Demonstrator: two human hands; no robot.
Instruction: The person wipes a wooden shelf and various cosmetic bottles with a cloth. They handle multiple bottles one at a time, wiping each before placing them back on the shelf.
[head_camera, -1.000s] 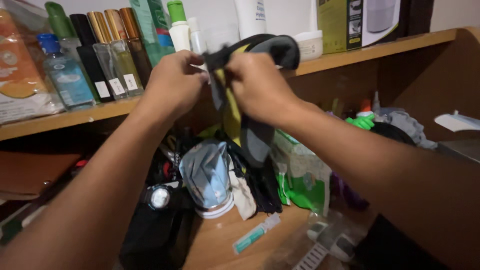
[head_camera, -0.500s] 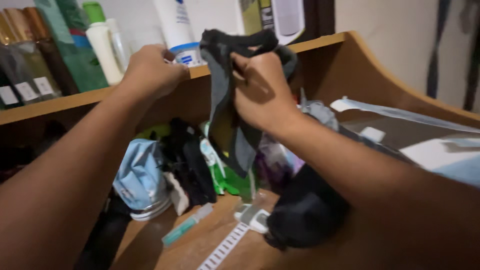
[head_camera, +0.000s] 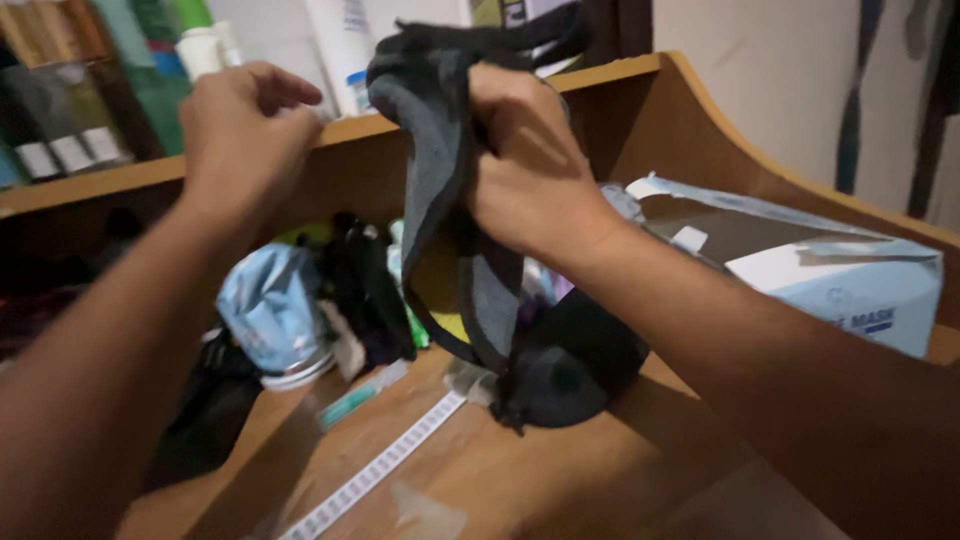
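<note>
Left hand raised before the shelf, fingers loosely curled, holding nothing visible; it sits just left of the cloth, apart from it. Below it, on the desk: crumpled blue mask, black items, a pen, a white strip. The cloth, dark grey with a yellow inner patch, hangs with its long axis near vertical, top bunched at shelf height, lower end trailing toward a black pouch. Right hand clenched on the cloth's upper part, so it is the nearer one. Far right: open mask box
</note>
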